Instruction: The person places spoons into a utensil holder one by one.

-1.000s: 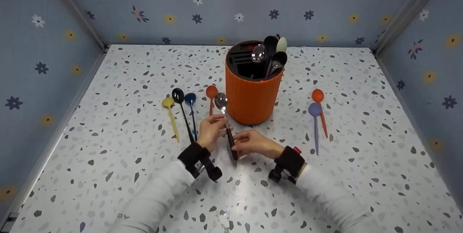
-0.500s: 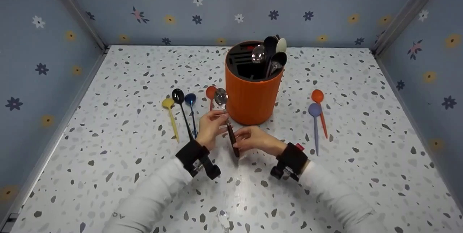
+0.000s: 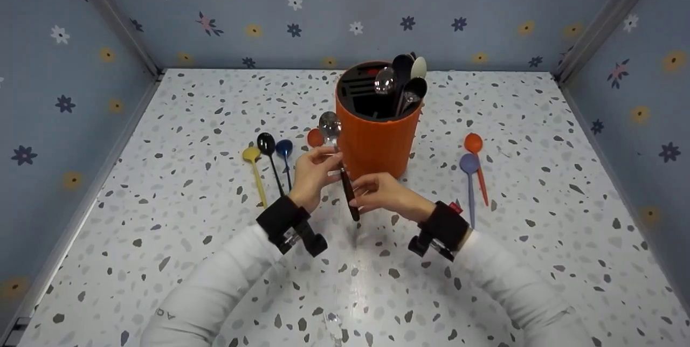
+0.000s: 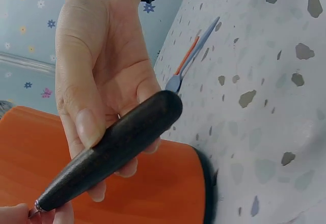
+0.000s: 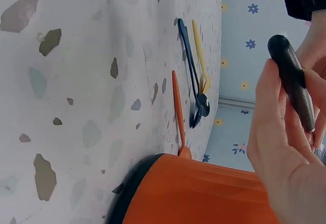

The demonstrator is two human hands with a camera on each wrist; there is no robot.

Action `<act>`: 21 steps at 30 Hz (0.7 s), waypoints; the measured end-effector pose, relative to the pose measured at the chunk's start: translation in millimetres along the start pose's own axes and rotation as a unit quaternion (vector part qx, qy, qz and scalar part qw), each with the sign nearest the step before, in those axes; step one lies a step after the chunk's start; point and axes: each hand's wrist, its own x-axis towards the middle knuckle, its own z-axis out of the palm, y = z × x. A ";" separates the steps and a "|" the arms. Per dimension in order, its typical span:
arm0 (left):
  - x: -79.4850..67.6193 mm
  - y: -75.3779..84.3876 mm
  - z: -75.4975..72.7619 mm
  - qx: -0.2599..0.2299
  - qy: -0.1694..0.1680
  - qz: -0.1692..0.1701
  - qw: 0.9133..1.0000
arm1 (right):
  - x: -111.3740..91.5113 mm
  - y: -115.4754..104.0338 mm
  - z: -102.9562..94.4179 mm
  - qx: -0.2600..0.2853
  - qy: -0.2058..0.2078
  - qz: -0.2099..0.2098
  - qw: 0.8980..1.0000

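A metal spoon [image 3: 330, 126] with a dark handle is held in the air in front of the orange utensil holder [image 3: 374, 147], bowl end up and tilted. My left hand [image 3: 312, 177] pinches it near the neck, where the metal meets the handle. In the left wrist view, my right hand [image 4: 104, 56] has its thumb on the dark handle [image 4: 114, 147] and its fingers behind it. The right wrist view shows the handle's rounded end pointing away from the holder. Inside the holder stand several utensils, among them a black spoon [image 3: 414, 88] and a pale spoon [image 3: 419, 68].
Left of the holder lie a yellow spoon [image 3: 257, 174], a black spoon [image 3: 266, 145], a blue spoon [image 3: 284, 148] and a red-orange spoon [image 3: 316, 137]. To its right are an orange spoon [image 3: 473, 143] and a purple spoon [image 3: 469, 164]. Flowered walls [image 3: 323, 7] surround the speckled table [image 3: 215, 99].
Both hands have raised the spoon and shifted it away from my body. Its bowl now stands higher against the holder's side in the head view.
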 end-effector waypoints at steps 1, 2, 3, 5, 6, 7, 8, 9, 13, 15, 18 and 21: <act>-0.8 2.2 0.6 0.000 -0.002 0.003 1.000 | -0.5 -2.2 -0.5 -0.003 0.002 0.000 1.000; -1.3 4.4 1.2 0.002 -0.005 0.006 1.000 | -0.9 -4.3 -1.0 -0.006 0.003 0.000 1.000; -1.8 6.6 1.8 0.004 -0.006 0.009 1.000 | -1.3 -6.3 -1.4 -0.008 0.005 0.000 1.000; -2.2 11.2 3.1 0.010 -0.007 0.015 1.000 | -1.8 -10.3 -2.4 -0.011 0.007 -0.004 1.000; -2.6 13.9 4.1 0.015 -0.007 0.017 1.000 | -2.0 -12.1 -2.9 -0.011 0.008 -0.009 1.000; -2.6 16.4 5.0 0.019 -0.007 0.019 1.000 | -2.3 -14.2 -3.3 -0.011 0.011 -0.011 1.000; -2.5 19.0 6.1 0.023 -0.007 0.021 0.999 | -2.5 -16.2 -3.8 -0.011 0.014 -0.014 1.000; -2.5 21.5 7.2 0.024 -0.008 0.023 0.999 | -2.7 -18.4 -4.2 -0.011 0.017 -0.018 1.000; -3.9 32.4 12.0 0.026 -0.011 0.034 0.999 | -3.9 -27.4 -6.2 -0.009 0.026 -0.031 0.999; -5.0 37.9 14.1 0.021 -0.016 0.041 0.999 | -4.9 -32.4 -7.3 -0.010 0.029 -0.037 0.999; -5.9 46.2 17.1 0.017 -0.020 0.050 0.998 | -6.7 -40.2 -9.1 -0.017 0.039 -0.040 0.998; -5.5 54.1 20.3 0.011 -0.024 0.056 0.998 | -8.1 -48.2 -11.2 -0.022 0.051 -0.044 0.997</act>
